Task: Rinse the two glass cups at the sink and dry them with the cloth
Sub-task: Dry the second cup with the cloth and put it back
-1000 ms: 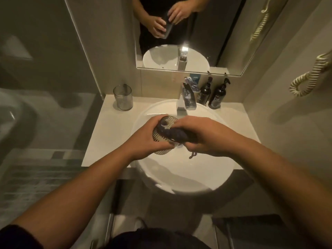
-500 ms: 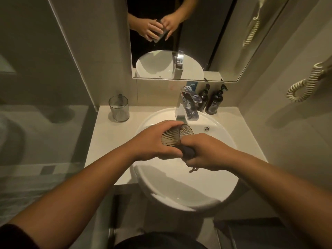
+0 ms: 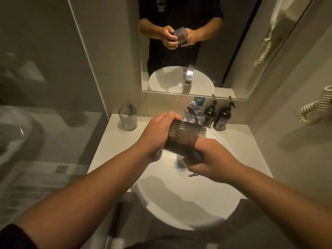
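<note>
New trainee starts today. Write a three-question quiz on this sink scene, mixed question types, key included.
1. True or false: the ribbed glass cup is held over the basin.
2. Which hand holds the dark cloth? A) left B) right
3. Where is the second glass cup?

Key:
1. True.
2. B; the right hand presses the cloth against the cup while the left hand grips it.
3. Standing upright on the counter, left of the tap.

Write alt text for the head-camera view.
Over a white sink, the left hand holds a ribbed glass cup while the right hand presses a dark cloth against it. A second glass cup stands on the counter.
</note>
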`<state>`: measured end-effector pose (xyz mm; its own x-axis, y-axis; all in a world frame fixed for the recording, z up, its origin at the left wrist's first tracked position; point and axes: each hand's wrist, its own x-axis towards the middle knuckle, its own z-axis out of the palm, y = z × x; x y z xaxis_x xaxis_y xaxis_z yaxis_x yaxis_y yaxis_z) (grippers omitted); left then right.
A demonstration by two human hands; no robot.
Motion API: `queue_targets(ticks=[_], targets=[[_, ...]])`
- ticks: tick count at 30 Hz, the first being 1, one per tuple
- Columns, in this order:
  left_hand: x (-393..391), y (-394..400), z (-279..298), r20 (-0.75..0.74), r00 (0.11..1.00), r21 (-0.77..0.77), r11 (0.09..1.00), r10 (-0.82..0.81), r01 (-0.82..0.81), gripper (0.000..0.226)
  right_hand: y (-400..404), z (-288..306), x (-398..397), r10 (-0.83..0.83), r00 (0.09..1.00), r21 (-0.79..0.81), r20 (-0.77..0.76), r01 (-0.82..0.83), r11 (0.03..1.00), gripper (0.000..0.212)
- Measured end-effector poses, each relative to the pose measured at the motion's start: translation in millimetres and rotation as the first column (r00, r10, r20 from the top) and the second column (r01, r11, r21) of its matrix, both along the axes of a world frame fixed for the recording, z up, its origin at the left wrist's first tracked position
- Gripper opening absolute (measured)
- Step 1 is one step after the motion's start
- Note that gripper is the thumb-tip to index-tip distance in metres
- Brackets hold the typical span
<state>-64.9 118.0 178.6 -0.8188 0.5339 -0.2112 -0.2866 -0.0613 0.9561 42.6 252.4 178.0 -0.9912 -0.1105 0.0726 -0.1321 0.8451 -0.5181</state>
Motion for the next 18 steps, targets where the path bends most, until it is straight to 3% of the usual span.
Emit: queue_targets(ticks=[4, 7, 10, 13, 15, 16, 18], targets=[[7, 9, 3, -0.134, 0.990, -0.036, 0.999, 0.030, -0.035, 0.027, -11, 8, 15, -0.147, 0.982, -0.329, 0.116, 0.177, 0.928, 0.030], [13, 12, 0, -0.319, 0.946, -0.034, 0.996, 0.062, -0.077, 0.029, -13, 14, 26, -0.172, 0.940, -0.593, 0.295, 0.321, 0.738, 0.034], [22, 9, -3, -0.563, 0.826, -0.058, 0.995, 0.030, -0.075, 0.031, -12, 22, 30, -0.158, 0.927, -0.746, 0.340, 0.368, 0.555, 0.039], [27, 7, -1, -0.649, 0.760, -0.018, 0.999, 0.016, -0.036, 0.035, -11, 31, 33, -0.148, 0.927, -0.824, 0.346, 0.375, 0.423, 0.033], [27, 6, 8, -0.554, 0.831, 0.008, 0.999, -0.040, 0.054, 0.036, -4, 34, 35, -0.160, 0.942, -0.776, 0.294, 0.333, 0.536, 0.032], [26, 5, 14, -0.450, 0.889, 0.028, 0.993, -0.088, 0.112, 0.034, 3, 35, 34, -0.184, 0.963, -0.689, 0.198, 0.271, 0.672, 0.029], [26, 2, 27, -0.185, 0.961, 0.073, 0.973, -0.203, 0.220, 0.039, 18, 36, 31, -0.086, 0.988, -0.251, -0.131, 0.051, 0.967, 0.020]])
